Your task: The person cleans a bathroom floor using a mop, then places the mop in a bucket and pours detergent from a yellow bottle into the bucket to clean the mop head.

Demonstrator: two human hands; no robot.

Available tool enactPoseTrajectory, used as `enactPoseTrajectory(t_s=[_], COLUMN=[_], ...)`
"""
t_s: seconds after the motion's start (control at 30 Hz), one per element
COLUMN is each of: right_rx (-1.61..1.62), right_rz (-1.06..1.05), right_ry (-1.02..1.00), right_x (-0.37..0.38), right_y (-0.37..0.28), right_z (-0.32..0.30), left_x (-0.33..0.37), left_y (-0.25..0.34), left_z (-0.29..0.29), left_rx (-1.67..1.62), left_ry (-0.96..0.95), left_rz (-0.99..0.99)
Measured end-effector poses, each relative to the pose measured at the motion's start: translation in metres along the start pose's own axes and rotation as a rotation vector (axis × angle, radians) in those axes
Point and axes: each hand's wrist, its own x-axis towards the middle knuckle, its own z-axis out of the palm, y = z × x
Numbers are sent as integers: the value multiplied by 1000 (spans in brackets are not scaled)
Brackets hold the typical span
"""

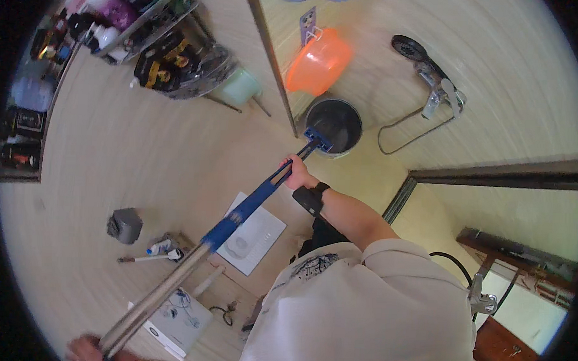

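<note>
A long mop (237,214) with a blue and silver pole slants across the view, from the lower left up to the middle. Its blue head (318,140) is at the near rim of a round bucket (334,121) with a dark grey inside; I cannot tell whether it touches the rim. My right hand (295,173) is closed round the slotted lower part of the pole, just behind the head. At the pole's far lower-left end, my left hand (87,350) is closed on it, partly cut off by the picture's edge.
An orange basin (322,61) hangs above the bucket, beside a shower head (408,48) and a bent metal rail (398,146). Bottles fill a corner shelf (154,23). A white rectangular panel (255,236) lies below the pole, and a white box (179,317) stands nearer me.
</note>
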Motion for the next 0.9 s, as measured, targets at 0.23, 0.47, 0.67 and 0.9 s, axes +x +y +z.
enactPoseTrajectory(t_s=[0.23,0.47,0.67,0.9], right_rx=[208,230,211,-1225], right_rz=[89,256,146,-1185], right_ry=[-17,-100,-188,-360], right_x=[-32,-182,-181,-132], right_y=[-23,-33,-47,-62], right_z=[-5,36,24,-21], left_x=[-75,-100,-104,-123], left_y=[-111,-129,-131,-121], left_z=[72,99,134,158], left_rx=[75,-48,-158,-126], left_ry=[-135,-378,-720,-632], left_rz=[-17,-81,-35,-129])
